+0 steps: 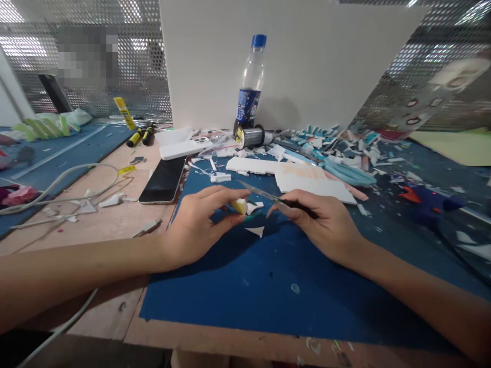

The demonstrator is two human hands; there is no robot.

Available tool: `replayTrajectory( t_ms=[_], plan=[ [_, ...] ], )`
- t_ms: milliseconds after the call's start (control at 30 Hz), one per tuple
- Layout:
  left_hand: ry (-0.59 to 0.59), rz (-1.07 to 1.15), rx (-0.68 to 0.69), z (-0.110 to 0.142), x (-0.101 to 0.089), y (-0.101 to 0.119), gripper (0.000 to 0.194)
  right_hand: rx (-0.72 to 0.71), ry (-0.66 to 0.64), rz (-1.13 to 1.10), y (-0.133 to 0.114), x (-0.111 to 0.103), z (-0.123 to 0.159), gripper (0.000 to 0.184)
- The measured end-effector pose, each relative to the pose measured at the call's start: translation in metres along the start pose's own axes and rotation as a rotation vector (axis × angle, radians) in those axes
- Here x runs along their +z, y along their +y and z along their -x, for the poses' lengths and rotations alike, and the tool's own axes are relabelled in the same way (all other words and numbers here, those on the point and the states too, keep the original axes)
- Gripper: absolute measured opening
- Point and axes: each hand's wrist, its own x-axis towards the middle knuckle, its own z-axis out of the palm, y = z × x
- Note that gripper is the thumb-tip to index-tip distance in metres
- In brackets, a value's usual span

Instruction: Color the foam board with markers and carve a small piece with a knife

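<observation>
My left hand (203, 220) rests on the blue cutting mat (268, 286) and pinches a small yellow-and-white foam piece (241, 206) between thumb and fingers. My right hand (322, 220) is closed round the dark handle of a craft knife (264, 194). Its thin blade points left, and the tip hangs just above and behind the foam piece. A small white triangular offcut (256, 231) lies on the mat between my hands.
White foam sheets (307, 181) lie behind my hands, with a wire spool (253, 137) and a blue-capped bottle (251, 84) further back. A black phone (163, 181) and a white phone (184, 148) sit at the left, beside cables (61, 189). Foam scraps (345, 148) and a blue glue gun (429, 204) cover the right.
</observation>
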Motion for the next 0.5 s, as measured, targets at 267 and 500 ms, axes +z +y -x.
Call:
replayTrajectory(
  t_ms=[267,500],
  plan=[
    [0.004,0.069,-0.029,0.0004,-0.0022,0.0046,0.023,-0.204,0.02,0.144,0.0074,0.0016,0.0,0.034],
    [0.031,0.021,0.038,0.0011,-0.0004,0.005,0.014,-0.238,0.028,0.151,0.0075,0.0007,-0.0011,0.032]
  ],
)
